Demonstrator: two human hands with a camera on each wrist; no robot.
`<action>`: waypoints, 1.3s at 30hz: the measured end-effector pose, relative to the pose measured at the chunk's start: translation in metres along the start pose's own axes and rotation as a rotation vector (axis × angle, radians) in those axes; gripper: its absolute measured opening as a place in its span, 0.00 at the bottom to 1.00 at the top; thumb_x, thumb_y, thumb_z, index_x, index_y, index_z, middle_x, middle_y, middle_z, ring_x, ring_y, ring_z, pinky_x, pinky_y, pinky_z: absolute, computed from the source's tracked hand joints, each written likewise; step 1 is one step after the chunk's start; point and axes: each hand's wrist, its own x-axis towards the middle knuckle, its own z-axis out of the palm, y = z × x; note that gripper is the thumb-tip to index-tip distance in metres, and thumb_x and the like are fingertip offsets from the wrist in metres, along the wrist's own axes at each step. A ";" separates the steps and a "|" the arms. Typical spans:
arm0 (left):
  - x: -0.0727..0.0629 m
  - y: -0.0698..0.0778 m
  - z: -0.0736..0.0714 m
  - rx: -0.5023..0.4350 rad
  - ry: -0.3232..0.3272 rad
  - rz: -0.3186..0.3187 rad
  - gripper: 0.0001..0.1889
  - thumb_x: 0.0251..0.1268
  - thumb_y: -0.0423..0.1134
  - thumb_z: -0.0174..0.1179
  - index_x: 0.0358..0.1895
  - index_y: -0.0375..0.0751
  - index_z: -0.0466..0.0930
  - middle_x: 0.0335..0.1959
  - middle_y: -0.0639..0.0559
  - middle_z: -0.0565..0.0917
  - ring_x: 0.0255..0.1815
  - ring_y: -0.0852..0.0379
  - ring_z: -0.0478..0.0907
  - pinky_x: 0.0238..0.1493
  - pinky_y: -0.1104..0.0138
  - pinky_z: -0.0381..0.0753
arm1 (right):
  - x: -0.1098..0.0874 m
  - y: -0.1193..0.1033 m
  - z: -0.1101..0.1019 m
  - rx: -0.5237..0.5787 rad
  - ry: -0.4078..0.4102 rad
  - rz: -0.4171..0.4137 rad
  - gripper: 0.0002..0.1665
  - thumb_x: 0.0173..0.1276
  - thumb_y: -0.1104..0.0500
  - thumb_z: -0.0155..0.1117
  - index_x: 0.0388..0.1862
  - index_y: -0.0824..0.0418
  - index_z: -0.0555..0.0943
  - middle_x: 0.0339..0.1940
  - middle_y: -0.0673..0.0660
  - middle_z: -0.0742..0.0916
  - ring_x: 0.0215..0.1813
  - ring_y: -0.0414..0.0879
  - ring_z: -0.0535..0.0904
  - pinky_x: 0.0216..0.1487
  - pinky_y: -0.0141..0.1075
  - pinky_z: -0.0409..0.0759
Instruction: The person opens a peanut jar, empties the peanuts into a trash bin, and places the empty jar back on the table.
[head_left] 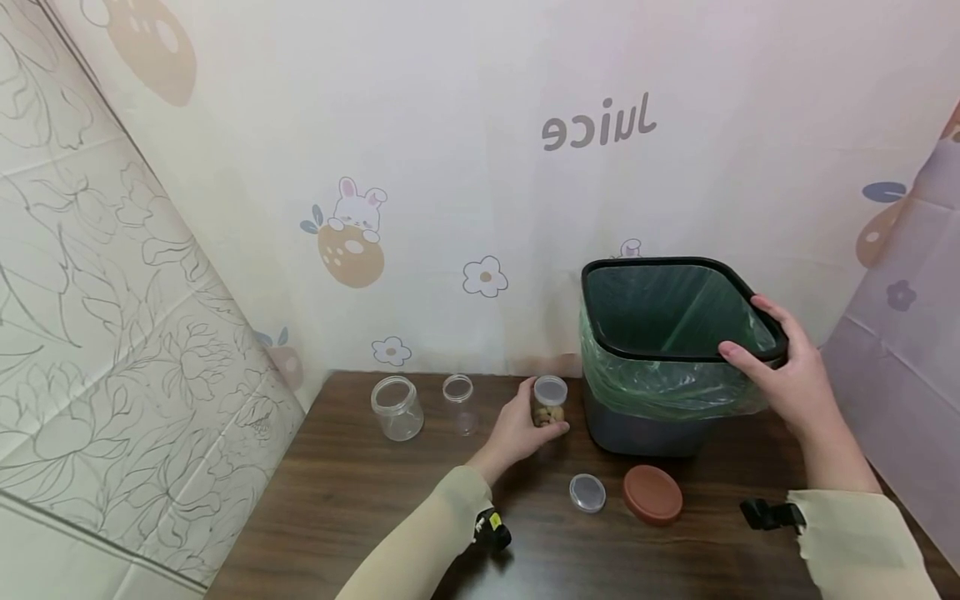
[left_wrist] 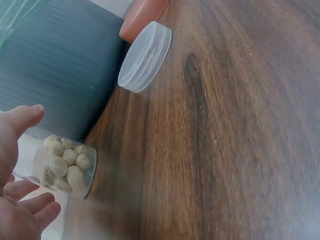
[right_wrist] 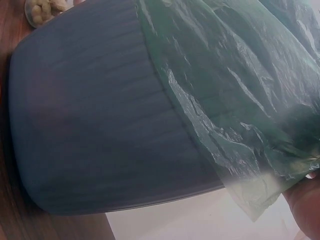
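My left hand [head_left: 521, 429] is spread around a small clear jar [left_wrist: 65, 167] of unshelled peanuts [head_left: 550, 414], which has a translucent top and stands on the table. In the left wrist view a gap shows between the thumb [left_wrist: 25, 117] and the jar; the fingers lie on its other side. My right hand [head_left: 798, 383] grips the rim of a dark trash can [head_left: 637, 433] at its front right corner. A green plastic liner [head_left: 660, 392] folds over the can's outside. In the right wrist view the liner hides most of that hand.
Two clear jars without lids, a wide one [head_left: 399, 412] and a narrow one [head_left: 461, 408], stand left on the wooden table [head_left: 337, 500]. A clear round lid [head_left: 587, 493] and a reddish-brown lid [head_left: 652, 495] lie before the can. A printed curtain [head_left: 465, 167] hangs behind.
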 end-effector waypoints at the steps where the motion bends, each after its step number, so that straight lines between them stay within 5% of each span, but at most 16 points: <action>1: 0.000 0.000 0.001 0.000 0.000 0.007 0.51 0.67 0.53 0.78 0.85 0.39 0.59 0.69 0.45 0.83 0.69 0.49 0.81 0.68 0.53 0.80 | 0.000 0.000 0.000 0.002 -0.001 0.000 0.49 0.79 0.51 0.69 0.92 0.39 0.56 0.90 0.63 0.60 0.71 0.33 0.63 0.68 0.30 0.61; 16: -0.006 0.004 0.003 0.000 0.059 0.043 0.34 0.72 0.43 0.75 0.75 0.41 0.70 0.63 0.45 0.86 0.62 0.51 0.84 0.64 0.56 0.82 | 0.000 -0.001 -0.001 -0.002 -0.020 0.017 0.50 0.79 0.50 0.68 0.92 0.38 0.55 0.91 0.61 0.58 0.82 0.54 0.59 0.73 0.33 0.58; 25: -0.031 0.001 -0.019 -0.027 0.029 0.027 0.31 0.71 0.45 0.76 0.72 0.45 0.73 0.59 0.49 0.88 0.58 0.53 0.86 0.59 0.59 0.83 | 0.000 -0.005 -0.002 -0.024 -0.046 0.041 0.50 0.80 0.47 0.67 0.92 0.36 0.53 0.91 0.63 0.57 0.82 0.64 0.57 0.78 0.45 0.57; 32: -0.056 -0.001 -0.046 -0.072 0.056 0.029 0.30 0.68 0.43 0.78 0.70 0.46 0.76 0.57 0.50 0.89 0.58 0.51 0.87 0.59 0.55 0.86 | 0.000 -0.005 0.000 -0.010 -0.054 0.041 0.50 0.80 0.48 0.68 0.92 0.35 0.53 0.91 0.63 0.57 0.82 0.58 0.58 0.75 0.38 0.58; 36: -0.067 -0.001 -0.059 -0.075 0.065 0.030 0.31 0.68 0.44 0.79 0.70 0.48 0.76 0.58 0.52 0.88 0.59 0.52 0.86 0.59 0.56 0.86 | 0.001 -0.004 -0.004 0.004 -0.065 0.029 0.50 0.79 0.48 0.68 0.92 0.35 0.54 0.92 0.55 0.56 0.87 0.59 0.53 0.84 0.54 0.52; 39: -0.074 0.000 -0.069 -0.078 0.075 0.039 0.31 0.67 0.45 0.79 0.70 0.49 0.76 0.58 0.52 0.88 0.57 0.52 0.87 0.58 0.56 0.86 | 0.002 -0.004 -0.007 -0.003 -0.079 0.015 0.51 0.79 0.47 0.68 0.93 0.38 0.53 0.93 0.52 0.54 0.89 0.68 0.46 0.81 0.75 0.42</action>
